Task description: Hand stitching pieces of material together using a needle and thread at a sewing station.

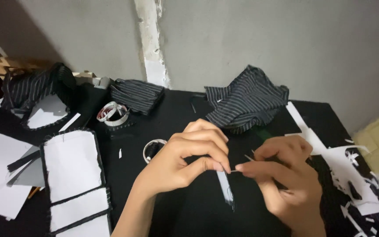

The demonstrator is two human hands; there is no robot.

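My left hand [189, 156] is pinched at thumb and forefinger, apparently on a fine thread end too thin to see clearly. My right hand [286, 169] faces it and holds a thin needle [248, 158] between thumb and fingers, its tip pointing towards the left fingertips. The two hands almost touch above the black table [176, 114]. Under them lies a narrow white strip with a dark tip [225, 189]. A small spool of black thread [153, 149] stands just left of my left hand.
Bundles of dark pinstriped cloth [248, 101] [137, 94] [33, 87] lie at the back. White pattern pieces edged in black [71, 164] are at the left, with a roll of tape [112, 113] behind. Cut white paper scraps [352, 171] lie at the right. A grey wall rises behind.
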